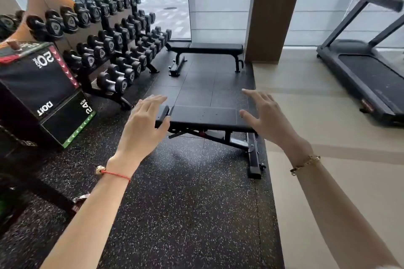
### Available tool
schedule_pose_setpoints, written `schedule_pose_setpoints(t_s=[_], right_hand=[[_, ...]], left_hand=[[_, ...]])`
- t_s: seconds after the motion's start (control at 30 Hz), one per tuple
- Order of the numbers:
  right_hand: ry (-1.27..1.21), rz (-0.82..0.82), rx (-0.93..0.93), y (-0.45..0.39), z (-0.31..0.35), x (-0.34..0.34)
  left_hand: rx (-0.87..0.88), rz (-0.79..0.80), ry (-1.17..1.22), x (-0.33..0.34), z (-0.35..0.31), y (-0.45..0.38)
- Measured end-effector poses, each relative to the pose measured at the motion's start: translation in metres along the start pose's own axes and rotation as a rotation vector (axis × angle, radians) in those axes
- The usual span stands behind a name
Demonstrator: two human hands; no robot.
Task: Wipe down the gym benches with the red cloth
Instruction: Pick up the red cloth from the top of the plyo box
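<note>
Both the left hand (144,124) and right hand (265,116) reach out spread and empty toward the near bench (203,116); a far bench (215,47) waits beyond. No red cloth is visible; such cloth likely handles light and limp, best bunched in 1 palm.

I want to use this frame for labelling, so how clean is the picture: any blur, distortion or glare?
Head view: wide-angle bending curves the dumbbell rack and the pillar; the treadmill console at the top right is smeared; daylight from the windows leaves a pale sheen on the floor under the near bench; both hands, left hand and right hand, are sharp.
</note>
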State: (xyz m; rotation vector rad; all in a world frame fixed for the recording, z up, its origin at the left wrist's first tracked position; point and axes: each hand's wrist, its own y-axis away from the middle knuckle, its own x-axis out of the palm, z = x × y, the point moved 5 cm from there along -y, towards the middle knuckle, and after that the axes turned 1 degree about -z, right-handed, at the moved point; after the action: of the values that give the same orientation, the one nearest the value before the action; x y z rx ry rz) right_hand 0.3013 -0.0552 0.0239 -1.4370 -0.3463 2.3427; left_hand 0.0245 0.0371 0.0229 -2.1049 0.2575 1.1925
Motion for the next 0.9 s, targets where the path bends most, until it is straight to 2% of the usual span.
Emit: schedule_pose_setpoints(t_s=[0.57,0.9], right_hand=[[-0.069,0.130,0.136,0.098,-0.019,0.064],[-0.094,0.175,0.125,0.107,-0.032,0.076]], left_hand=[[-0.200,0.119,0.048,0.048,0.009,0.102],[-0.333,0.110,0.076,0.055,0.001,0.130]])
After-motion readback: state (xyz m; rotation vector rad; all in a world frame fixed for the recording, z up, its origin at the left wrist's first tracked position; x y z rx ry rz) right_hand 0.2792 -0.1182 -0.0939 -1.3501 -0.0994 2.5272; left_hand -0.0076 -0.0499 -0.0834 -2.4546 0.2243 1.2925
